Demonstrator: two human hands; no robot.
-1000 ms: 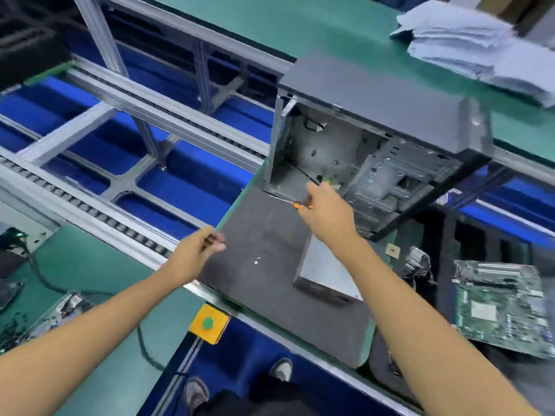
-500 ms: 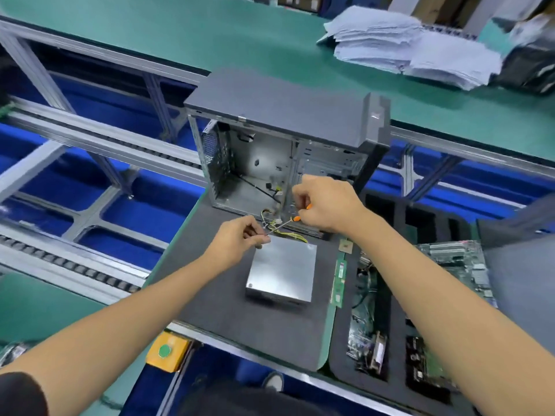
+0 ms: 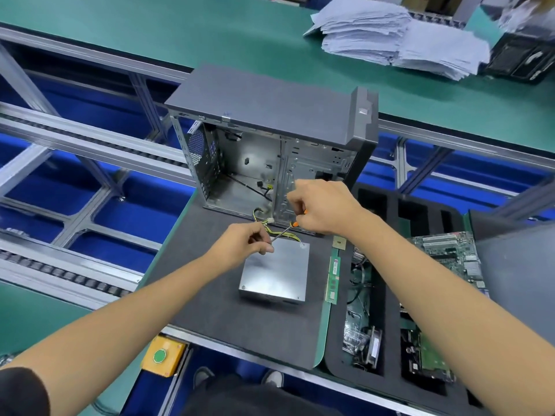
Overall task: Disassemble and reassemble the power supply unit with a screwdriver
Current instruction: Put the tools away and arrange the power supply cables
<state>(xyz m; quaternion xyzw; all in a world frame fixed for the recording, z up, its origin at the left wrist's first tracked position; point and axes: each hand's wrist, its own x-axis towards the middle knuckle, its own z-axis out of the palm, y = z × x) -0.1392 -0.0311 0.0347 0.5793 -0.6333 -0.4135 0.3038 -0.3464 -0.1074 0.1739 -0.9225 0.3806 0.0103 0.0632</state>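
Note:
A silver power supply unit (image 3: 276, 273) lies flat on the dark grey mat (image 3: 210, 307), its yellow and black cables (image 3: 271, 225) trailing toward the open computer case (image 3: 270, 136) standing behind it. My right hand (image 3: 322, 207) grips the orange handle of a screwdriver (image 3: 285, 230), just above the unit's far edge. My left hand (image 3: 244, 244) pinches the tip end of the screwdriver's metal shaft, over the unit's near left corner. Whether a screw sits at the tip is too small to tell.
A RAM stick (image 3: 332, 279) and a small chip (image 3: 339, 243) lie right of the mat. A black foam tray (image 3: 390, 295) holds a motherboard (image 3: 450, 256) and other parts. Paper stacks (image 3: 390, 34) lie on the far green table. A yellow button box (image 3: 163, 355) hangs below the bench edge.
My left hand came from the left side of the mat to the screwdriver shaft. My right hand drew the screwdriver back from the case opening. The head view turned and steadied over the unit.

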